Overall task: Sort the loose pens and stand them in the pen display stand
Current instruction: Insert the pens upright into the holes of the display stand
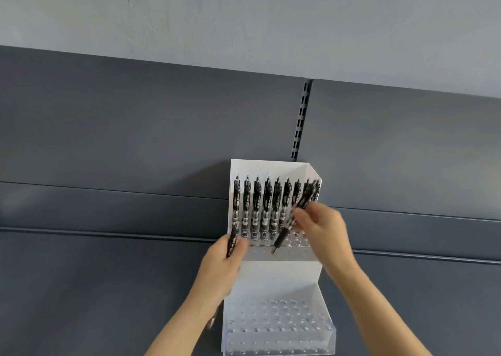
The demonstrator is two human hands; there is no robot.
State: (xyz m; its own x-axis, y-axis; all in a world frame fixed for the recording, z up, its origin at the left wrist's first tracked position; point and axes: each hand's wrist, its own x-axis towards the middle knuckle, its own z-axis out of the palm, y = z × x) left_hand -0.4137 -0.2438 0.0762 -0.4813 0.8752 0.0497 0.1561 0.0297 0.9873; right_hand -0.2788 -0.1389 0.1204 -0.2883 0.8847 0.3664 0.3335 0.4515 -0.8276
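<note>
Stand (282,277): white with clear drilled tiers, at 6 o'clock in the view, its back against the dark panel.
Upper tier (287,255): holds the standing pens; a row of clear holes shows along its front edge.
Standing pens (267,206): black, upright, clips up, side by side across the back of the upper tier; some columns look two deep, exact count not readable.
Right-hand pen (284,233): black, tilted, top toward 1 o'clock and tip toward 7 o'clock; the tip is just over the front holes of the upper tier, and I cannot tell if it touches.
Right hand (322,228): at 3 o'clock of the upper tier, fingertips pinching the tilted pen about mid-barrel.
Left-hand pen (233,243): black, near upright, at the 9 o'clock edge of the upper tier.
Left hand (225,263): at 8 o'clock of the upper tier, fingers curled round the lower part of its pen.
Hands: well apart, one at each side of the stand.
Lower tier (279,326): clear stepped block at 6 o'clock of the stand, rows of round holes.
Panel (135,125): dark grey shelving back, with horizontal ridges behind the stand.
Slotted rail (301,120): vertical, at 12 o'clock of the stand.
Wall (244,17): pale grey, above the panel.
</note>
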